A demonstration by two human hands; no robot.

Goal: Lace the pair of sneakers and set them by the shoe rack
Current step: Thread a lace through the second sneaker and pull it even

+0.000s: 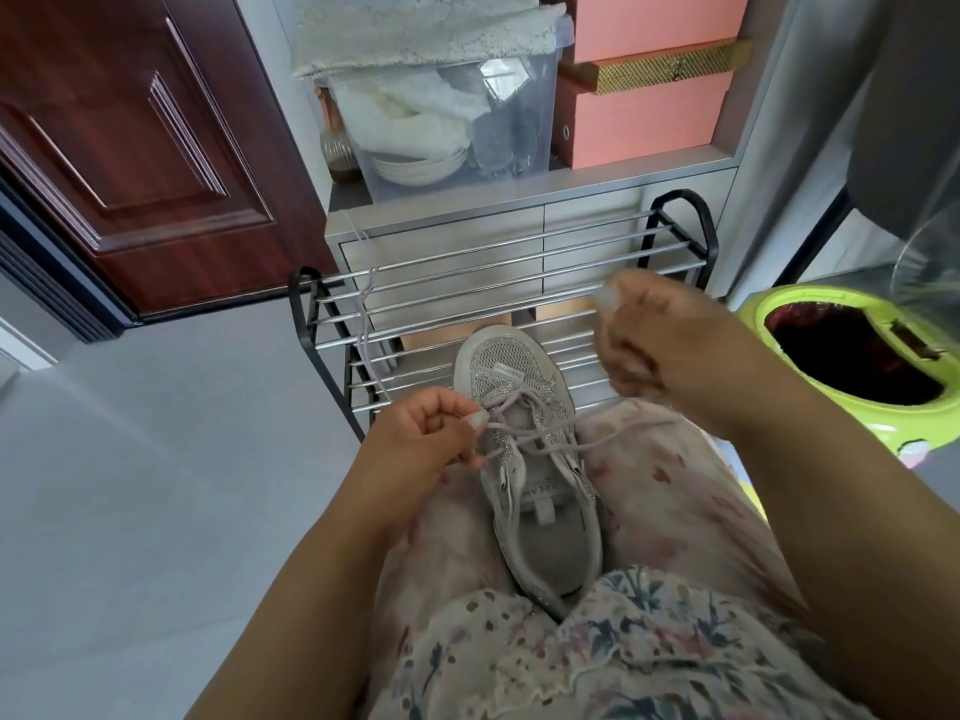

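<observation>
Head view: sneaker [524, 459] lies toe toward 12 o'clock; left hand [421, 444] pinches lace [540, 439] at 9, right hand [644, 340], blurred, pulls toward 2.

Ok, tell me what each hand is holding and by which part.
The left hand pinches the pale lace beside the sneaker's left eyelets. The right hand is blurred; its fingers are curled, seemingly on the lace's other end, but that grip cannot be confirmed.

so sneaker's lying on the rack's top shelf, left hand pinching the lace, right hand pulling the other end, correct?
Not quite: the head view shows the sneaker on the person's lap, in front of the shoe rack. The rest holds: left hand pinching the lace, right hand pulling the other end.
</observation>
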